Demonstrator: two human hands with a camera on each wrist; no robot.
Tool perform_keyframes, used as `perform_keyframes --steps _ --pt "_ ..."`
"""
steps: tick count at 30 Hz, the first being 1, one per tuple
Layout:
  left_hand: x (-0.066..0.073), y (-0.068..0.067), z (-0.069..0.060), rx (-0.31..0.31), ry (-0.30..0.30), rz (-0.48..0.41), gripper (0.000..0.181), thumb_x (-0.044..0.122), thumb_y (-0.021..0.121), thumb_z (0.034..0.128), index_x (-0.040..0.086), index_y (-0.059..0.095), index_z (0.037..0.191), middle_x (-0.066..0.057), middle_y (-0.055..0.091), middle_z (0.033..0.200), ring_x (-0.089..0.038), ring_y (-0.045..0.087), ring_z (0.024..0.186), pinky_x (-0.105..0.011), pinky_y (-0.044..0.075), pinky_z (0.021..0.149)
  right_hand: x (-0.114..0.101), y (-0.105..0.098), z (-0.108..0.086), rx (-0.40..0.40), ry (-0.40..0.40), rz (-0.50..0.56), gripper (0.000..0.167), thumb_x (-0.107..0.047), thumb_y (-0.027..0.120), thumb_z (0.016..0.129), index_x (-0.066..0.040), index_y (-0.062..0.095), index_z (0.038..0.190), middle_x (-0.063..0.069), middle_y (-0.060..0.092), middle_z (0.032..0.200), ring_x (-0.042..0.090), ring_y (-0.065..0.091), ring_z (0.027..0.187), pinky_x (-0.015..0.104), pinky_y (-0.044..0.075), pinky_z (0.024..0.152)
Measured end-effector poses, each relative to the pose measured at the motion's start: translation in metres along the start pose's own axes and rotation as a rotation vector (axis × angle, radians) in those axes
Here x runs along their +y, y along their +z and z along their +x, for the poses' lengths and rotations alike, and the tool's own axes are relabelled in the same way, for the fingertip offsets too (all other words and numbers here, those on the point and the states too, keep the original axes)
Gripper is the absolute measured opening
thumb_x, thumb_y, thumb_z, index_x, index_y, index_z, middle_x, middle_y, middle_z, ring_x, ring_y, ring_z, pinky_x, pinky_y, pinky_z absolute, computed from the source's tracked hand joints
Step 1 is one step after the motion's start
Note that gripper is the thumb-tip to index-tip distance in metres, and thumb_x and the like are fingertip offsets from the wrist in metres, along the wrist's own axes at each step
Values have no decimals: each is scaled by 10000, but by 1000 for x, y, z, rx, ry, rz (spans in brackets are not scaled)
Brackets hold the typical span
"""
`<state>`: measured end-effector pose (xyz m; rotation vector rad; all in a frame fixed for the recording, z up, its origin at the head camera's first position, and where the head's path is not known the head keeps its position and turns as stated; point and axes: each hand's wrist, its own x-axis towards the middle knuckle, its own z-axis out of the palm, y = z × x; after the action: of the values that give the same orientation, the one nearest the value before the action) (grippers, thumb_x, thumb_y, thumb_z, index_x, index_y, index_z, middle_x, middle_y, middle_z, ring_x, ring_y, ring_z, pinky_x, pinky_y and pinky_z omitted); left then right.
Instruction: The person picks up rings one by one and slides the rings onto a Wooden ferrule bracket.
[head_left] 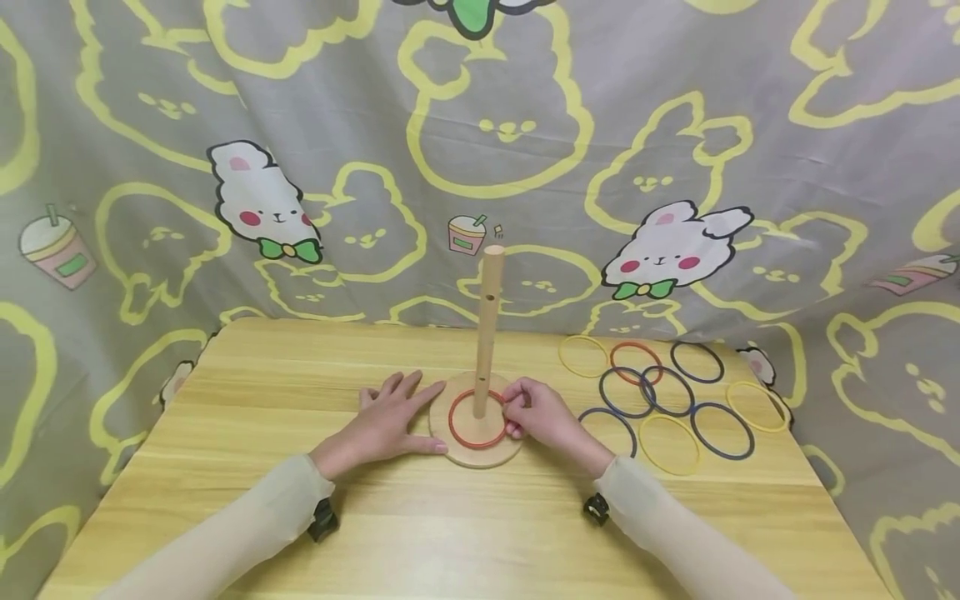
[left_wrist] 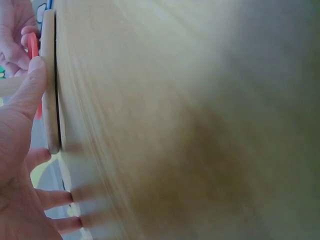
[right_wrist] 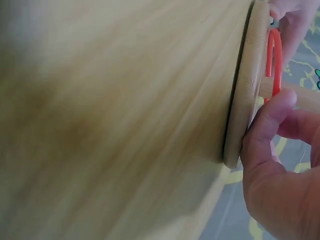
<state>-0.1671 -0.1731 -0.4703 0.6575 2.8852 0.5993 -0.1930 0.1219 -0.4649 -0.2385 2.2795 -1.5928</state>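
Circling the foot of a wooden post (head_left: 489,333), a red ring (head_left: 480,447) was held just over the round wooden base (head_left: 480,457) into which the post was set upright. Its right side was pinched between the thumb and fingers of the right hand (head_left: 543,412); there it appeared to be raised slightly off the wood, though whether the rest of it touched could not be told. The left hand (head_left: 386,425) was spread at the opposite side, nothing being gripped: its thumb and forefinger were placed at the edge of the base, while its other fingers were extended over the tabletop (head_left: 465,533). The two hands were kept apart, with the post between them.

To the right, beyond the right hand, nine loose rings were laid out: another red one (head_left: 633,343), three yellow rings (head_left: 581,337) and five dark blue rings (head_left: 753,440), some of them overlapped. Two small dark holes were seen in the post. Both arms were covered by pale sleeves (head_left: 232,525). Behind the tabletop, a grey curtain (head_left: 510,83) was hung, printed with yellow outlines, white rabbits and pink cups.
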Motion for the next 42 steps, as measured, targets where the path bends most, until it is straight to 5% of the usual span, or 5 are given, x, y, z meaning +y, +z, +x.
perform_keyframes --steps 14,23,31,42 --pt "-2 4 1 37 36 -24 1033 723 800 879 172 454 1681 -315 335 1680 -625 283 1505 -776 280 997 1 -9 -4 41 -101 -251 156 31 656 968 6 674 1121 41 688 774 151 661 656 272 548 629" --pt "-1 2 1 4 -4 10 1031 704 811 882 195 435 1696 -290 316 1708 -593 270 1536 -779 290 1031 15 -62 -36 166 -170 -426 157 -46 752 993 -19 733 1147 1 689 913 148 647 735 292 538 679" --pt "0 5 2 -9 5 18 1050 734 789 883 196 419 1705 -278 310 1714 -579 265 1543 -721 306 1010 33 -120 -72 236 -143 -596 165 -91 770 1007 -34 722 1155 -15 678 942 162 652 817 308 503 671" --pt "0 1 1 -21 -2 20 1035 711 797 894 194 416 1706 -279 300 1718 -586 255 1545 -744 300 1032 50 -137 -79 200 -144 -831 118 -68 828 940 -79 730 1004 -50 656 847 137 595 749 392 511 686"
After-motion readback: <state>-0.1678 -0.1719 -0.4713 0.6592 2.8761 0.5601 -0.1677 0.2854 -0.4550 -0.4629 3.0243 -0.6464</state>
